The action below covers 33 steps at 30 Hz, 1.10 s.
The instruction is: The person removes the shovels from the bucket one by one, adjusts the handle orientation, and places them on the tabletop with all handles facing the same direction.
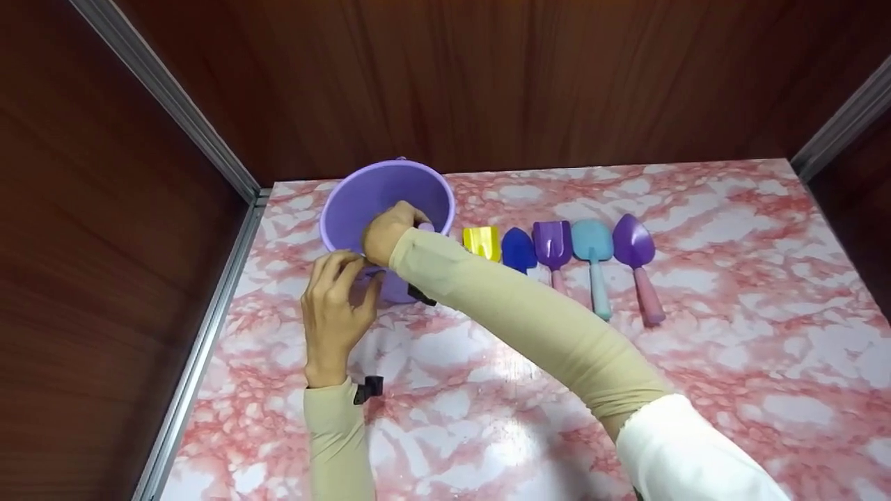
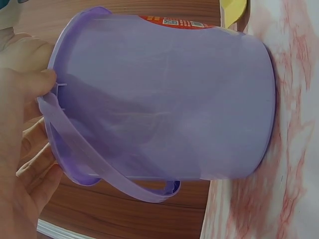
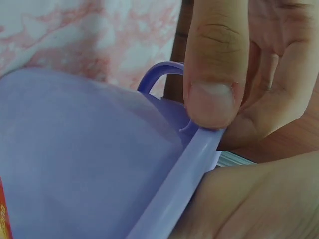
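A purple bucket [image 1: 387,174] stands upright with its mouth facing up, and its handle [image 2: 124,184] hangs down along the side. My left hand [image 1: 335,299] pinches the near rim, the thumb [image 3: 214,104] pressing at the handle's hinge. My right hand [image 1: 391,233] reaches over the rim into the bucket's mouth, close to the left fingers. A small light-purple piece [image 1: 426,227] shows beside the right hand. The right fingertips are hidden inside the bucket, and I cannot tell what they hold.
Right of the bucket lies a row of toy shovels: yellow [image 1: 482,242], blue [image 1: 518,249], purple with a pink handle [image 1: 553,242], teal [image 1: 592,240], and a pointed purple one [image 1: 633,240]. A brown wood-grain panel [image 1: 557,83] rises behind the red-and-white marbled table [image 1: 752,313].
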Tool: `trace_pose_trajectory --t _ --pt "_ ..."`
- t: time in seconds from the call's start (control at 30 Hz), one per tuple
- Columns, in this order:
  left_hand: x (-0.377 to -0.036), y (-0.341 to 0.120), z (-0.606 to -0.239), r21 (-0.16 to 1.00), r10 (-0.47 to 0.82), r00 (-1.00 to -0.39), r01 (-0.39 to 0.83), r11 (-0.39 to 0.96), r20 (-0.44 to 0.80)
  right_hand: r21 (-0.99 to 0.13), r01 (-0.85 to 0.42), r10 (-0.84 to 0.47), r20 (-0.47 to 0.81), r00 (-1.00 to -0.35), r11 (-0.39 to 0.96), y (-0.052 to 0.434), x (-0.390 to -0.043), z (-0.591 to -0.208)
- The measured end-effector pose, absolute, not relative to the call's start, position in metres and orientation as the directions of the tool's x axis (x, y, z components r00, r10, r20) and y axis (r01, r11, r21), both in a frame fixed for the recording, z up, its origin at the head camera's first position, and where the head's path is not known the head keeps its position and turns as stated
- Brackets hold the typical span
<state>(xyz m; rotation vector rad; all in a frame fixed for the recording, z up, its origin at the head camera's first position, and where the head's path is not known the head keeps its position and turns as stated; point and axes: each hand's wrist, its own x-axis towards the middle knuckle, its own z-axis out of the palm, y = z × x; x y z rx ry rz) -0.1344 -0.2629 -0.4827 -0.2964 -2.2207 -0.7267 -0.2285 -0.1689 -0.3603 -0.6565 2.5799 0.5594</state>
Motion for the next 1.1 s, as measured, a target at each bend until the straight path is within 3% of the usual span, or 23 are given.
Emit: trace_pose_trajectory --t 0.37,0.73,1.1 --pt "-0.135 -0.262 -0.481 0.408 -0.013 -0.680 0.426 0.808 0.733 0.263 -0.517 -0.345 -0.496 -0.797 0.815 -0.158 -0.230 -0.339" --pt "-0.137 -0.264 -0.480 0.417 -0.015 -0.683 0.427 0.802 0.730 0.259 -0.590 -0.415 -0.502 -0.759 0.765 -0.134 -0.234 -0.304" --pt "-0.140 -0.268 -0.481 0.410 -0.016 -0.679 0.424 0.808 0.734 0.194 -0.536 -0.456 -0.341 -0.822 0.821 -0.110 -0.236 -0.291"
